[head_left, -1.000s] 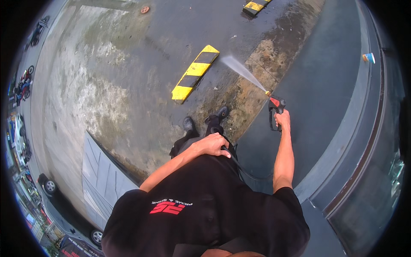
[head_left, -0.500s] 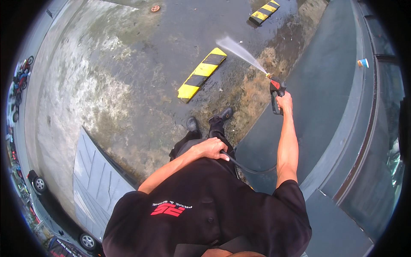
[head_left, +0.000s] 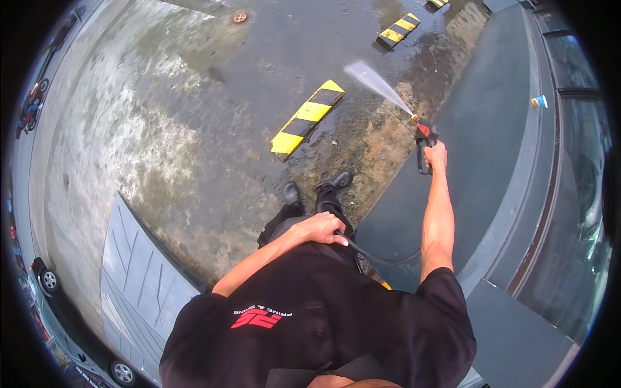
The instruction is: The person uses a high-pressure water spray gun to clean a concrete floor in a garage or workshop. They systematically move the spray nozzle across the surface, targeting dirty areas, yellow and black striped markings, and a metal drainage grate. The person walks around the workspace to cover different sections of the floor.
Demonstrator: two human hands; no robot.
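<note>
Stretched out to the right, my right hand (head_left: 436, 155) is wrapped round the grip of a black and red pressure washer gun (head_left: 424, 137). From its brass-coloured nozzle a white fan of water (head_left: 378, 85) shoots toward the upper left, over the wet ground. At my waist, my left hand (head_left: 323, 228) is closed round a black hose (head_left: 381, 258), which loops right and passes behind my right forearm. The yellow-and-black wheel stop (head_left: 308, 120) lies on the ground ahead of my shoes, left of the spray.
A second striped wheel stop (head_left: 398, 31) lies farther off. To the right runs a raised grey ledge (head_left: 466, 136), with a small blue and orange cup (head_left: 539, 101) beside the glass front. A grey ramp (head_left: 139, 271) is at left, near a parked car (head_left: 77, 330).
The gun and its spray have shifted slightly right in the picture. Another striped wheel stop has come into view at the top. My left hand stays on the hose.
</note>
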